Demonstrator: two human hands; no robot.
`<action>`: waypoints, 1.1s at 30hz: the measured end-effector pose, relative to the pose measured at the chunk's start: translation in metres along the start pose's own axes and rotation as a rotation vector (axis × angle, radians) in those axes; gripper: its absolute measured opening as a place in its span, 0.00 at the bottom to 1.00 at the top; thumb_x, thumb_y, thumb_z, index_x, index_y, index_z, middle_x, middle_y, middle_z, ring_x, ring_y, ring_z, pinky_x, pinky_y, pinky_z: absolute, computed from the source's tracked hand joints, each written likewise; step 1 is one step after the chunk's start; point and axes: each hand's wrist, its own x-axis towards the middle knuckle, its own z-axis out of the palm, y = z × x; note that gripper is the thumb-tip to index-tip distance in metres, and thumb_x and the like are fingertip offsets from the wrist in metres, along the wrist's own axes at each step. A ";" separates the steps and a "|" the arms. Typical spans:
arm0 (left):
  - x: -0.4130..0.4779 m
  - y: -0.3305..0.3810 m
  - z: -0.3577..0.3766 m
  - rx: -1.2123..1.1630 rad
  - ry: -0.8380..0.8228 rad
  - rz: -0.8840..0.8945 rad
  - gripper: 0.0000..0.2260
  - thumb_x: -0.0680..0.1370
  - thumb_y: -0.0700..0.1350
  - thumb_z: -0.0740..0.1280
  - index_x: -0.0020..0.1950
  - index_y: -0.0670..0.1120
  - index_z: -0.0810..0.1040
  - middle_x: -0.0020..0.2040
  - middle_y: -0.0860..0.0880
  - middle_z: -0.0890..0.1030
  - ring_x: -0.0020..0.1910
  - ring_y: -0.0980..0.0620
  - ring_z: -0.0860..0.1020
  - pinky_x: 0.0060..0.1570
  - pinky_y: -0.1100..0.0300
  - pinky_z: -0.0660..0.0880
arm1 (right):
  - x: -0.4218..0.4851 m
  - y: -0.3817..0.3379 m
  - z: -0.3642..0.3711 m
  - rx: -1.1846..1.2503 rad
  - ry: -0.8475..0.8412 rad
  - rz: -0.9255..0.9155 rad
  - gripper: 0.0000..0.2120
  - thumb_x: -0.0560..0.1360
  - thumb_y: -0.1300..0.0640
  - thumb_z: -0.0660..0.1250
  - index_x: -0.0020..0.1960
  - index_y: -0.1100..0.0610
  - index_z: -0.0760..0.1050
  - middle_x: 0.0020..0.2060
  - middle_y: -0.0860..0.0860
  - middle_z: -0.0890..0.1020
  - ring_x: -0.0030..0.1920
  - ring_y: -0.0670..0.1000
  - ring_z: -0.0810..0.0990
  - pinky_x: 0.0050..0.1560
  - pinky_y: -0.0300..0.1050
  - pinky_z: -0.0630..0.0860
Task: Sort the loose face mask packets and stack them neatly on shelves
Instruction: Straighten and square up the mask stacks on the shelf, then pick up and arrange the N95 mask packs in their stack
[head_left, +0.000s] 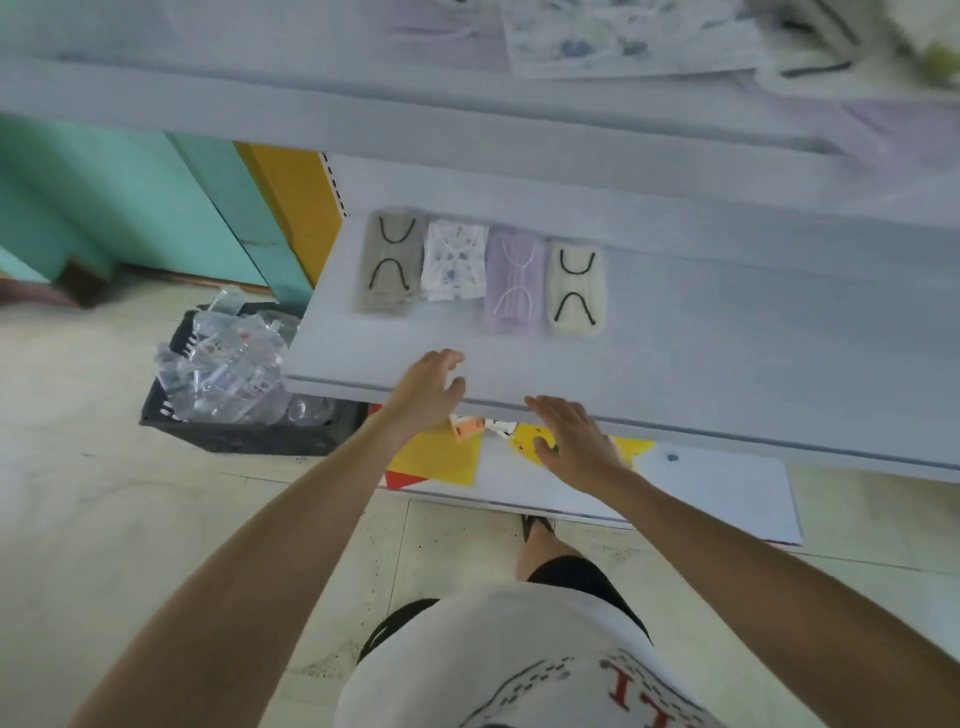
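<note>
My left hand (427, 387) and right hand (569, 441) hover wide and empty at the shelf (727, 353) edge, near four mask packets (480, 273).

White T-shirt (519, 649), red lettering, grey dotted print; black shorts (566, 569); dark sandal (535, 525).

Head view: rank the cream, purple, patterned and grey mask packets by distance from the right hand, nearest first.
1. Cream packet, right end of the row, beyond the right hand.
2. Purple packet, just left of it.
3. Patterned packet, further left.
4. Grey packet, left end.
</note>
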 end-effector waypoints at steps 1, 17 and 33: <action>-0.010 -0.002 -0.008 0.019 0.022 0.035 0.18 0.81 0.43 0.59 0.71 0.41 0.66 0.68 0.43 0.70 0.66 0.46 0.70 0.63 0.57 0.65 | -0.009 -0.014 0.001 -0.009 0.021 -0.053 0.26 0.79 0.55 0.57 0.75 0.51 0.56 0.73 0.48 0.61 0.72 0.51 0.57 0.69 0.47 0.57; -0.128 0.096 -0.200 0.282 0.686 0.677 0.12 0.80 0.44 0.59 0.61 0.46 0.76 0.56 0.50 0.79 0.52 0.53 0.77 0.49 0.59 0.73 | -0.058 -0.199 -0.171 -0.088 0.914 -0.743 0.14 0.70 0.70 0.64 0.54 0.66 0.79 0.49 0.58 0.82 0.49 0.60 0.81 0.50 0.50 0.76; -0.073 0.124 -0.238 0.517 0.326 0.345 0.20 0.83 0.52 0.53 0.70 0.44 0.69 0.69 0.42 0.70 0.68 0.44 0.66 0.65 0.52 0.65 | 0.007 -0.163 -0.261 -0.410 0.474 -0.108 0.32 0.75 0.32 0.48 0.71 0.51 0.62 0.70 0.51 0.64 0.70 0.55 0.58 0.67 0.52 0.58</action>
